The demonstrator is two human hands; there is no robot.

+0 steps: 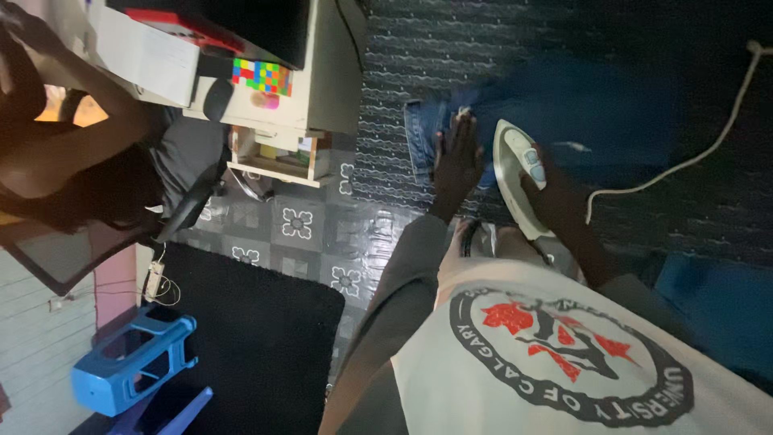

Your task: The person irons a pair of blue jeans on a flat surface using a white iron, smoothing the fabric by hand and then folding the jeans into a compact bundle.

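A pair of blue jeans lies spread on a dark patterned cloth. My left hand rests flat on the jeans near their hem, fingers together and pointing away from me. My right hand grips the handle of a white electric iron, which stands on the jeans just right of my left hand. The iron's white cord trails off to the upper right. My light shirt with a round red and grey print fills the lower right.
Another person sits at the upper left by a pale desk holding a multicoloured cube and a dark screen. A black mat and a blue plastic stool lie on the tiled floor.
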